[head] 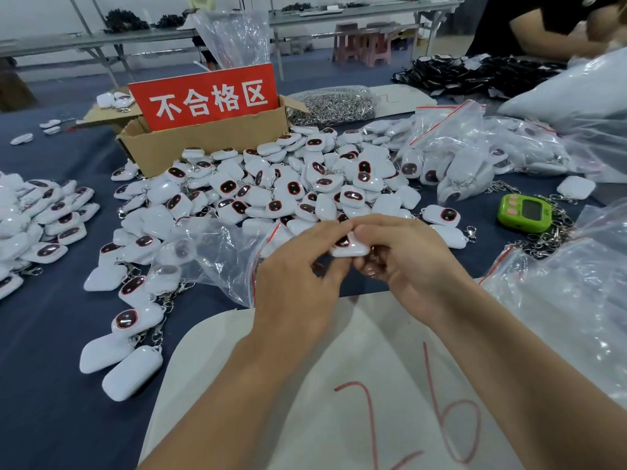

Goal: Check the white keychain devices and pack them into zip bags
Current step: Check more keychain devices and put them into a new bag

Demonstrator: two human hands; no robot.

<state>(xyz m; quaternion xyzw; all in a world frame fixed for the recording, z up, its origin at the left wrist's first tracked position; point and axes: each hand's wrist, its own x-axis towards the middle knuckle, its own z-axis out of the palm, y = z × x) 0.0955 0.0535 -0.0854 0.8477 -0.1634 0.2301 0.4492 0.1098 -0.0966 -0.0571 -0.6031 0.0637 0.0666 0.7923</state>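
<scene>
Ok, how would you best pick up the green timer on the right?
Probably pinch the green timer across its short span, by the far and near long edges, coming down from above. It lies flat and face up, and chains crowd its right end and near corner.

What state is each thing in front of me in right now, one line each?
held keychain device, off the table, pinched between both hands.
left hand, pinches the held keychain device.
right hand, pinches the held keychain device.
zip bag, crumpled, lying on the pile; contents unclear.
device pile, loose, unbagged.
cardboard box, flaps open, red sign standing in it.
green timer, face up, display unreadable.
</scene>
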